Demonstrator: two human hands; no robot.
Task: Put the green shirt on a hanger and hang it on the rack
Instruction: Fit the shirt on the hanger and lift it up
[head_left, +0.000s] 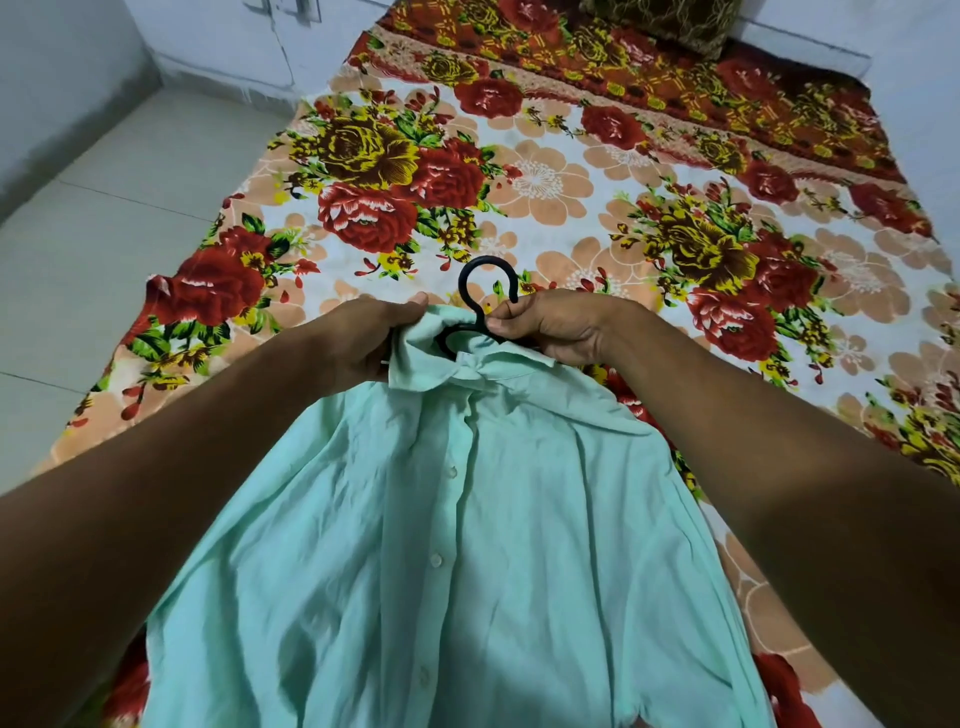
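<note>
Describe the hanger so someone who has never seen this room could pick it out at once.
Start at the bed with the floral bedsheet, then come down to the pale green shirt held over its near end. At the shirt's collar, between the left hand and the right hand, sits the hanger. It is the only black thing there, its round hook sticking up past the collar.

Even, soft indoor light, no glare; faint shadows on shirt (457, 545); sharp centre, wide-angle stretch bent the edges.

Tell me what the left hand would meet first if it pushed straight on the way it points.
Probably the floral bedsheet: the left hand, gripping the green shirt collar, points forward over it, though depth is unclear.
</note>
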